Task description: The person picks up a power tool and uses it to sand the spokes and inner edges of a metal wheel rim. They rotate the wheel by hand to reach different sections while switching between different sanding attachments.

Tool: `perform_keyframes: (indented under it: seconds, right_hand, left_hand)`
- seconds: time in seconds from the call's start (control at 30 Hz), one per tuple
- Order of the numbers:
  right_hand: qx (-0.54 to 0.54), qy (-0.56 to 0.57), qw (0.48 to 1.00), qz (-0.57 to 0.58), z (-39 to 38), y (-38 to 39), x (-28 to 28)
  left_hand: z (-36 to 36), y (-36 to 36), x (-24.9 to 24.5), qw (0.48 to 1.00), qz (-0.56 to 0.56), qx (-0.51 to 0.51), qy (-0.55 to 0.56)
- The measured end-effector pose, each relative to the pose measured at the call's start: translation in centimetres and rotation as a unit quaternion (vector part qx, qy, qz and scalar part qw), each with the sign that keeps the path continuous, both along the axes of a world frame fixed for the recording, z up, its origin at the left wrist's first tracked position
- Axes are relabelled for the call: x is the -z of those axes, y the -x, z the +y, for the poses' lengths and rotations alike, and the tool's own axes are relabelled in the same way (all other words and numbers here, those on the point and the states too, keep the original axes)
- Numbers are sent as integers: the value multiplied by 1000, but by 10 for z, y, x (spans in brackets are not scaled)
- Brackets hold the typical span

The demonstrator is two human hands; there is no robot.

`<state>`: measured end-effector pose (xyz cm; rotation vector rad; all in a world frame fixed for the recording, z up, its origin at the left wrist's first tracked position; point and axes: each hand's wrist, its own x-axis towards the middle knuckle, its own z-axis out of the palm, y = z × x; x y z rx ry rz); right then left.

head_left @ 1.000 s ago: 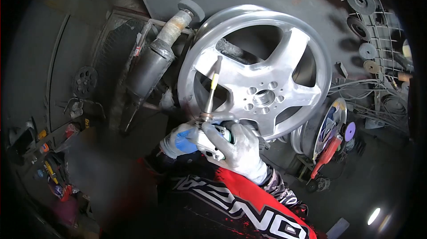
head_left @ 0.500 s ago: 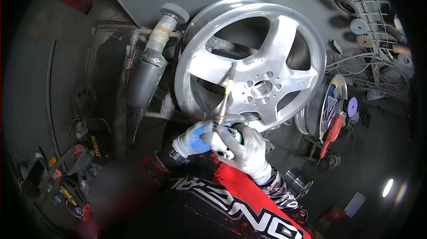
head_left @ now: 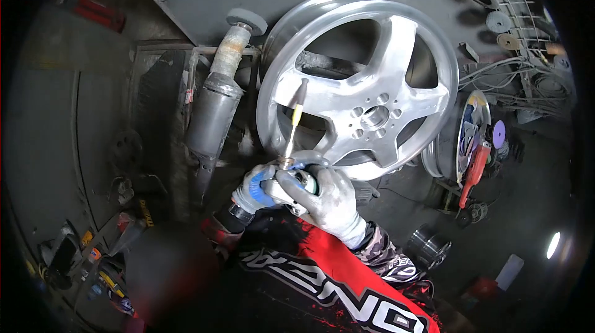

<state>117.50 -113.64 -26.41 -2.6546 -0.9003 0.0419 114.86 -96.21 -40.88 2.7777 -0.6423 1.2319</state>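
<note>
My gloved left hand [head_left: 254,188] and my gloved right hand [head_left: 333,200] are both wrapped around the head of a grinder [head_left: 296,185]. A long thin shaft [head_left: 296,119] with a yellow band runs up from it to a narrow dark tip [head_left: 304,85]. The tip overlaps the left spoke of a bare silver alloy wheel rim [head_left: 365,88]. This five-spoke rim stands tilted in front of me, its centre bore and bolt holes showing. Much of the grinder's body is hidden by my fingers.
Left of the rim stands a large grey motor [head_left: 214,116] with a round buffing wheel [head_left: 246,21] on top. At right, a red polisher [head_left: 476,175] with a purple pad leans by another rim. Discs [head_left: 498,21] and cables hang on a wire rack. Tools lie at lower left.
Both hands and the grinder have shifted left, and the tip has moved outward along the left spoke, away from the hub. The view has turned slightly.
</note>
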Motion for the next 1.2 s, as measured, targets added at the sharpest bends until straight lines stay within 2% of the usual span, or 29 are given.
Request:
perform_keyframes:
  seconds: [0.07, 0.1, 0.13, 0.23, 0.27, 0.3, 0.33, 0.37, 0.4, 0.43, 0.47, 0.53, 0.6, 0.63, 0.8, 0.87, 0.9, 1.0, 1.07, 1.13, 1.2]
  right_hand:
    - [-21, -23, 997, -70, 8, -7, 5]
    - [-15, -24, 997, -70, 10, -8, 8]
    - [-18, -32, 997, -72, 13, -10, 10]
    - [-16, -31, 997, -64, 12, -8, 8]
    - [-11, -32, 997, -64, 10, -8, 6]
    - [-7, -32, 997, -69, 6, -8, 5]
    - [-5, -31, 997, -75, 2, -8, 5]
    - [-4, -32, 997, -75, -3, -7, 4]
    - [6, -30, 998, -56, -10, -4, 4]
    - [16, -28, 999, -35, -16, -1, 4]
    - [15, -28, 999, -35, -23, 1, 4]
    - [30, -2, 999, -18, -36, 6, 3]
    - [31, 7, 999, -7, -46, 6, 0]
    - [33, 7, 999, -26, -49, 5, 1]
    - [21, 18, 999, -42, -54, 8, 12]
    - [22, 16, 999, -42, -45, 8, 15]
    - [12, 13, 998, -56, -41, 7, 16]
    - [0, -9, 997, -78, -31, 0, 21]
    - [-9, -32, 996, -84, -29, -2, 24]
    - [0, -30, 995, -91, -31, 0, 21]
    - [15, -4, 997, -69, -40, 5, 16]
  left_hand:
    - [-5, -5, 31, 989, -126, -72, -5]
    - [0, -9, 22, 985, -140, -78, -57]
    - [-1, -13, 23, 986, -140, -72, -58]
    - [-14, -25, 26, 962, -215, -156, -66]
    - [-13, -14, 43, 963, -215, -151, -66]
    - [-9, 6, 73, 978, -161, -113, -69]
    - [-9, 5, 67, 989, -106, -75, -72]
    - [-9, 5, 62, 994, -103, -32, 8]
    - [-6, 3, 48, 994, -104, -31, 8]
    - [-3, 3, 37, 998, -9, 68, 6]
    - [-3, 5, 33, 982, 86, 166, 4]
    - [-22, 4, 44, 959, 111, 227, 127]
    - [-41, 13, 61, 970, 89, 189, 120]
    - [-46, 9, 70, 972, 49, 223, 49]
    - [-44, 17, 79, 977, 47, 193, 76]
    - [-34, 20, 80, 949, 166, 236, 125]
    - [-33, 21, 74, 983, 84, 140, 82]
    - [-29, 43, 135, 990, 63, 88, 90]
    - [-28, 43, 145, 992, 50, 64, 95]
    - [-30, 34, 130, 957, 184, 140, 175]
    - [-35, 25, 112, 892, 312, 211, 250]
